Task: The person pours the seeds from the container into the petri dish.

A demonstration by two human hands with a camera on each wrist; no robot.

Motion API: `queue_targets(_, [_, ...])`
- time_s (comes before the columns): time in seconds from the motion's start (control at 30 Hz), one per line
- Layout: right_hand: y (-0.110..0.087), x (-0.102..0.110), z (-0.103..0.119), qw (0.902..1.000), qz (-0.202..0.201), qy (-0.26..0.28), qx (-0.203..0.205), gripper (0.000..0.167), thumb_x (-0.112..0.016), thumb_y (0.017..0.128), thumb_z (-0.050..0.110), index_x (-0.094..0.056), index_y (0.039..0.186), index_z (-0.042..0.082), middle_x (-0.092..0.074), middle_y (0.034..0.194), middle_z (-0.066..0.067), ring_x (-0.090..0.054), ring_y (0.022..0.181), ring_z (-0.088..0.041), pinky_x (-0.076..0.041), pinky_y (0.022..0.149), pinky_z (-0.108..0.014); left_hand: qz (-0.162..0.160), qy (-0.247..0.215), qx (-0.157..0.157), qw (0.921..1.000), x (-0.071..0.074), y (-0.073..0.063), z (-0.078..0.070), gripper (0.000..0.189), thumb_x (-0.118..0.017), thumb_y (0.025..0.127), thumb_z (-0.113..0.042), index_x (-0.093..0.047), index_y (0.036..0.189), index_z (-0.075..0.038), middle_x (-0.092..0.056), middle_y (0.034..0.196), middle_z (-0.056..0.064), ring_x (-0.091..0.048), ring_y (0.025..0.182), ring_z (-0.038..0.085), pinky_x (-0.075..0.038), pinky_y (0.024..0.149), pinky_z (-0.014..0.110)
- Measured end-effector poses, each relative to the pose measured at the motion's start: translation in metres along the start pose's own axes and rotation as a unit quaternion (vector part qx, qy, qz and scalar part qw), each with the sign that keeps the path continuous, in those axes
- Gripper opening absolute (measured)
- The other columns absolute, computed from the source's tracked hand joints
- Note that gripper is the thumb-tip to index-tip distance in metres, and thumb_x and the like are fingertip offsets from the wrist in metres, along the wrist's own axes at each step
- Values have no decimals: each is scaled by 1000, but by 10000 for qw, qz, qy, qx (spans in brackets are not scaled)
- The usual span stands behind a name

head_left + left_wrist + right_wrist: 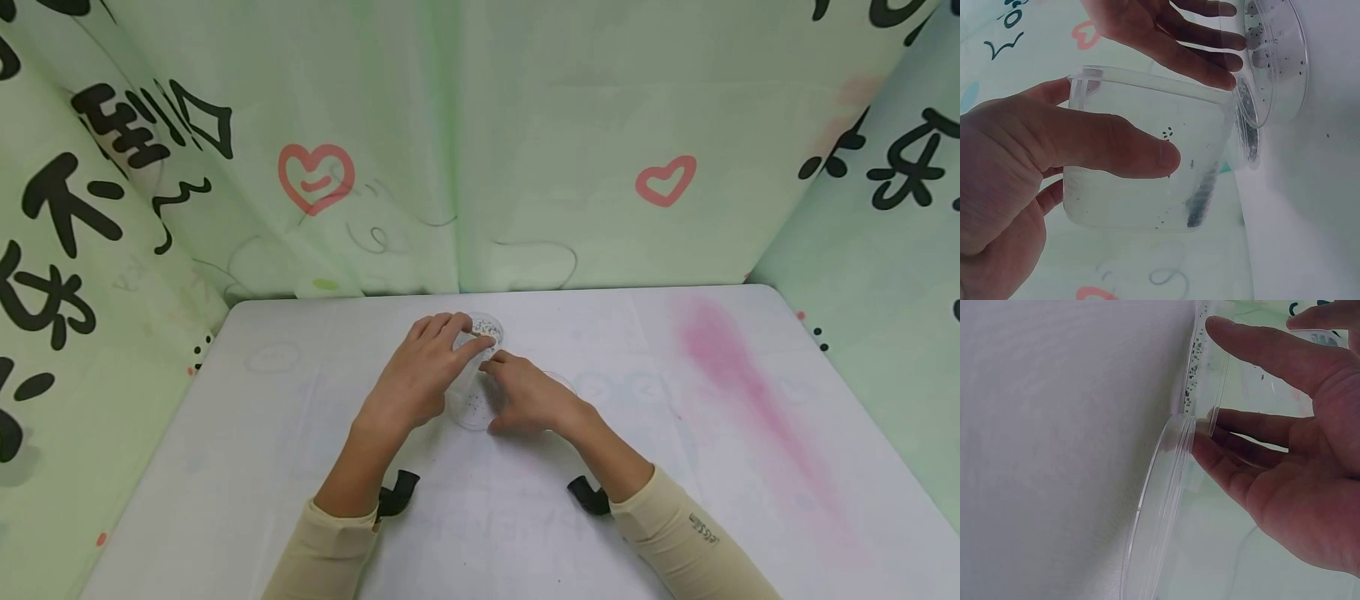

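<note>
In the left wrist view my left hand [1054,144] grips a clear plastic container [1129,194], thumb across its side. The container is tipped sideways, its rim toward my right hand, with a few small dark grains inside and a dark heap along its lower side. My right hand [528,396] spreads over a round clear dish [472,408] on the table, fingertips right at its rim. Dark specks are scattered in this dish. In the right wrist view the thumb [1254,347] and fingers stand apart around its seeded edge.
A second round dish [489,321] full of dark grains stands farther back, partly behind my left hand. Another clear dish [1154,512] lies beside the speckled one, toward the right. A white cloth [300,433] covers the table, with a pink stain [738,375]; printed green curtains [540,125] enclose it.
</note>
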State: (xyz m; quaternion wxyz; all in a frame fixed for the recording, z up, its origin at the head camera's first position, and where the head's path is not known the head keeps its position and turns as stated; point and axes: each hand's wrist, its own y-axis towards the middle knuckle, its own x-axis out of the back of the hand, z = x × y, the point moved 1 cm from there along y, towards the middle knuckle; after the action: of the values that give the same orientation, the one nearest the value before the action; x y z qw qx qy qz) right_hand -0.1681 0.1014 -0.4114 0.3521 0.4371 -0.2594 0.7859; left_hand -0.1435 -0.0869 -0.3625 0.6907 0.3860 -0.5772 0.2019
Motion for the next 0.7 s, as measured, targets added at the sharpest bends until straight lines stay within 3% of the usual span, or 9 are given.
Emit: queue_targets(0.7, [2, -1, -2, 9999, -52, 84, 88, 87, -96, 72, 16, -54, 145, -4, -53, 152, -19, -53, 139, -34, -47, 114, -48, -56, 19, -98, 9999, 1, 1, -3, 80, -77, 72, 20, -63, 139, -21, -54, 136, 7, -49, 132, 28, -37, 119, 43])
